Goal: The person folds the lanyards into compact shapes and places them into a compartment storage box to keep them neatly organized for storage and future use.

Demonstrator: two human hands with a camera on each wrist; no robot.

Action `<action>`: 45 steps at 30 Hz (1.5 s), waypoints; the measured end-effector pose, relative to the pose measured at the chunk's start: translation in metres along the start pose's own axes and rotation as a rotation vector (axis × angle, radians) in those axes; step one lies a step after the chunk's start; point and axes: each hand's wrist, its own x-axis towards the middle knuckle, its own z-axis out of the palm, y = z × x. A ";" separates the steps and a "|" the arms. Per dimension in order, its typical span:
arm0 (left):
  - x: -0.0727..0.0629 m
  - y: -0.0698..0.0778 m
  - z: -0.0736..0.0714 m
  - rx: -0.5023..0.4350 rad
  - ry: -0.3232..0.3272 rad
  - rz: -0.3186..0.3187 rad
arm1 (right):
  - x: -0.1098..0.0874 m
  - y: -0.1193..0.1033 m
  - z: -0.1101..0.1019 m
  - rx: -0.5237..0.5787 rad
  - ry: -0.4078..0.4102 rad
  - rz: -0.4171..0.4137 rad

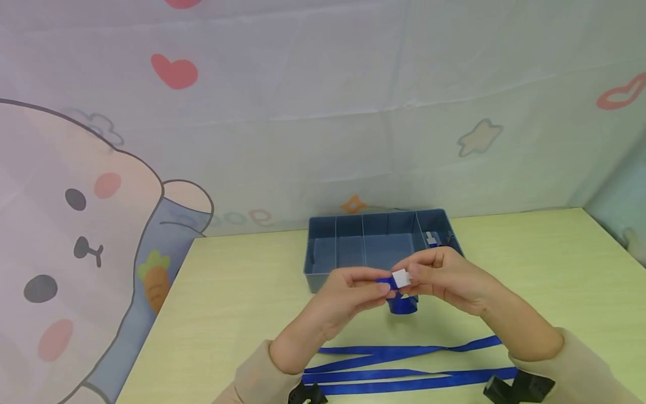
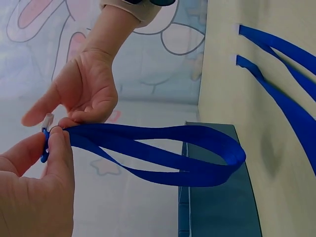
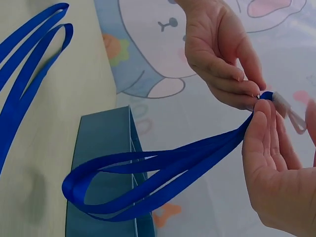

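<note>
A folded blue lanyard [image 2: 197,133] with a white plastic clip [image 1: 401,278] is held up in front of the tray. Its ribbon hangs in loops below the fingers. My left hand [image 1: 348,292] pinches the ribbon end just beside the clip, thumb against fingers. On the other side, my right hand [image 1: 444,278] has its bent fingers at the ribbon end and its thumb by the clip. From the right wrist, the clip's pale loop [image 3: 296,122] sticks out between right thumb and fingers. The two hands nearly meet at the clip.
Behind the hands stands a blue-grey tray [image 1: 323,278] with several compartments; the right one contains a white clip with blue ribbon [image 1: 431,240]. More folded blue lanyards [image 1: 383,387] lie across the table [image 1: 242,292] near the forearms. A printed cloth [image 1: 323,112] hangs behind the table.
</note>
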 end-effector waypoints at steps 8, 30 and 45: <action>-0.001 -0.003 0.000 0.059 0.006 0.000 | 0.001 0.000 -0.001 0.009 -0.018 0.002; -0.004 -0.001 0.002 -0.063 0.087 0.005 | -0.002 0.029 -0.008 -0.392 0.208 -0.168; -0.006 0.006 -0.002 -0.173 0.085 0.045 | -0.003 0.059 -0.008 -0.623 0.315 -0.086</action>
